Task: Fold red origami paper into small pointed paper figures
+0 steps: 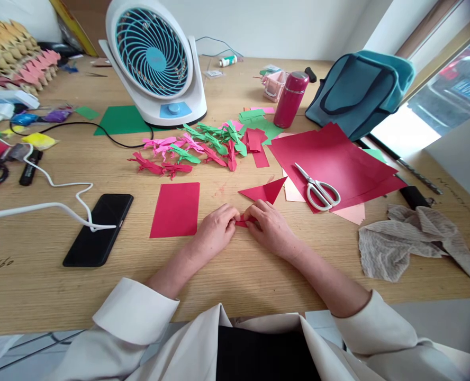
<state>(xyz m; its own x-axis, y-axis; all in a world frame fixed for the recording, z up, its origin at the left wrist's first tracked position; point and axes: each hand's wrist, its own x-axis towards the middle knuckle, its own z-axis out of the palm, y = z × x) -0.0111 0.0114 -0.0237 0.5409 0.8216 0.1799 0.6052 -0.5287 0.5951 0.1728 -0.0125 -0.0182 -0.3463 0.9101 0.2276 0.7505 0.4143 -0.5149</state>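
Between my two hands is a small folded piece of red paper (241,223), mostly covered by the fingers. My left hand (218,226) pinches its left end, and my right hand (272,228) pinches the right end. Just beyond the right hand lies a red paper triangle (264,191). A flat red paper rectangle (175,210) rests on the table to the left of my left hand. Farther back spreads a pile of folded paper figures (203,145) in green, pink and red.
White-handled scissors (323,194) lie on large red sheets (338,159) at right. A crumpled cloth (394,246) sits near the right edge. At left are a phone (99,229) and white cable (60,205). Behind stand a fan (155,61), a red bottle (291,100) and a teal bag (358,92).
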